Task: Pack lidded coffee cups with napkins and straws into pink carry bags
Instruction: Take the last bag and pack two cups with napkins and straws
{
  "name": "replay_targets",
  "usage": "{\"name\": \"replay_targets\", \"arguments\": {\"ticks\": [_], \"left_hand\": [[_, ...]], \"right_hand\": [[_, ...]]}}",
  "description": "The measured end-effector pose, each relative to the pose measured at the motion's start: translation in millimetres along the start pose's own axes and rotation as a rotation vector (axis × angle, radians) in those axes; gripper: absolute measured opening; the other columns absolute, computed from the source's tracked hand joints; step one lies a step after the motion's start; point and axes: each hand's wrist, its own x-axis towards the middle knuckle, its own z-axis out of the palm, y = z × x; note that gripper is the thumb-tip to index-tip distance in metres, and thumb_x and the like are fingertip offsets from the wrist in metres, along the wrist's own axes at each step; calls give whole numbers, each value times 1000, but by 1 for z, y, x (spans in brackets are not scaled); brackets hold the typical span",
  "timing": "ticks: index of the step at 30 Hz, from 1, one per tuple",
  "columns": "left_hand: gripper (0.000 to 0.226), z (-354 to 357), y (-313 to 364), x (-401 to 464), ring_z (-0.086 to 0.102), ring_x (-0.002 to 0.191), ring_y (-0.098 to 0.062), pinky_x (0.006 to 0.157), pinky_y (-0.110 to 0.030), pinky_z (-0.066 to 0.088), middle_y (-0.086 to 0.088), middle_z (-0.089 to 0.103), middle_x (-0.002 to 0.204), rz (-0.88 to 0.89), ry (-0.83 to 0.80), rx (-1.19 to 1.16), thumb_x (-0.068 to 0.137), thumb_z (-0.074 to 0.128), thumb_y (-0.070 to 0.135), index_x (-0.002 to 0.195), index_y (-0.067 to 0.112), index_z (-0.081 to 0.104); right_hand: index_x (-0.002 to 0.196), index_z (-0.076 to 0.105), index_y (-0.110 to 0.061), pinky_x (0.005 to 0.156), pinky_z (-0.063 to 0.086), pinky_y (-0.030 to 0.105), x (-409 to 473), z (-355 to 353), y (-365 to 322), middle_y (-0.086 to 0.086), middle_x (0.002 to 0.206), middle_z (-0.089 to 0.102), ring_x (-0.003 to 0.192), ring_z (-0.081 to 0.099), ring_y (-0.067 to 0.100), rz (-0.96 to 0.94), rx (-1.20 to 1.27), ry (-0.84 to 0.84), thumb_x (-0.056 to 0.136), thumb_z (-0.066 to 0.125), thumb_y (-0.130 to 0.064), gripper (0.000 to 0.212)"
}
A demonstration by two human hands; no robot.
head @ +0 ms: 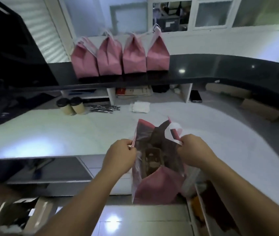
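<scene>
A pink carry bag (pixel 157 189) hangs in front of me off the counter's near edge, its mouth pulled wide. My left hand (pixel 120 155) pinches the bag's left rim. My right hand (pixel 192 148) pinches the right rim by the white handle (pixel 171 132). Inside the bag a brown cardboard cup holder (pixel 152 160) shows. Two lidded coffee cups (pixel 70 105) stand at the counter's back left. Beside them lie several wrapped straws (pixel 104 109) and a pile of white napkins (pixel 140 107).
Several closed pink bags (pixel 120 57) stand in a row on the raised black ledge (pixel 220 65). The white counter (pixel 58 133) stretches ahead. Open shelves with boxes (pixel 208 210) sit low at my right; a cardboard box (pixel 21 213) sits low left.
</scene>
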Motion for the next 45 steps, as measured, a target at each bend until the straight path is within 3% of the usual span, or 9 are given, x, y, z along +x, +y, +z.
{"name": "replay_targets", "arguments": {"ticks": [7,13,18,21,26,30,35,42,45], "left_hand": [[22,-44,-28,73,68,67,-17,54,-26,41,7,73,72,-151,93,-71,94,56,26,88,27,78],[23,-82,-73,140,71,72,-14,54,-26,47,11,76,78,-191,143,-127,93,55,32,90,30,77],[24,-113,-118,206,71,71,-13,43,-23,47,11,76,78,-151,113,-149,90,53,33,89,32,77],[23,-133,-141,244,70,66,-14,38,-22,47,10,75,72,-123,82,-136,89,53,33,85,33,76],[22,-158,-175,294,70,68,-14,58,-40,59,10,76,74,-85,23,-104,94,55,36,90,32,76],[25,-168,-197,321,67,66,-21,60,-48,57,2,73,71,-76,-16,-101,91,53,37,85,24,73],[24,-171,-215,338,69,70,-2,63,-36,61,18,74,77,-107,-113,-162,84,54,50,96,36,69],[36,-186,-236,367,71,70,-4,67,-34,55,17,74,80,-133,-20,-230,86,53,65,85,31,65],[22,-194,-257,407,69,82,-8,69,-32,53,15,71,89,-130,43,-105,91,59,50,100,30,65]], "right_hand": [[82,65,-14,48,37,28,95,3,-72,2,70,63,61,59,18,-166,-15,-77,85,54,-19,12],[79,65,-13,57,57,36,152,26,-144,4,69,65,62,64,24,-213,-1,-103,88,52,-20,18],[81,65,-17,48,45,28,199,54,-204,1,67,63,57,61,19,-204,-18,-59,94,50,-25,21],[81,65,-18,50,48,28,216,68,-238,-1,67,63,58,61,18,-155,-21,-57,95,49,-25,22],[81,65,-20,53,48,28,239,90,-282,-4,68,63,60,62,17,-93,21,-36,98,50,-34,26],[90,69,-19,56,53,29,253,102,-303,-2,73,66,61,63,17,-37,54,-27,100,51,-30,23],[67,56,-23,45,34,25,258,105,-321,-6,59,60,52,58,14,-40,55,-33,96,52,-29,30],[57,53,-26,45,31,21,253,104,-323,-8,47,55,43,52,9,-44,85,-27,97,54,-42,43],[61,55,-27,45,32,20,250,109,-324,-21,57,62,48,58,7,-48,93,-25,98,53,-44,41]]}}
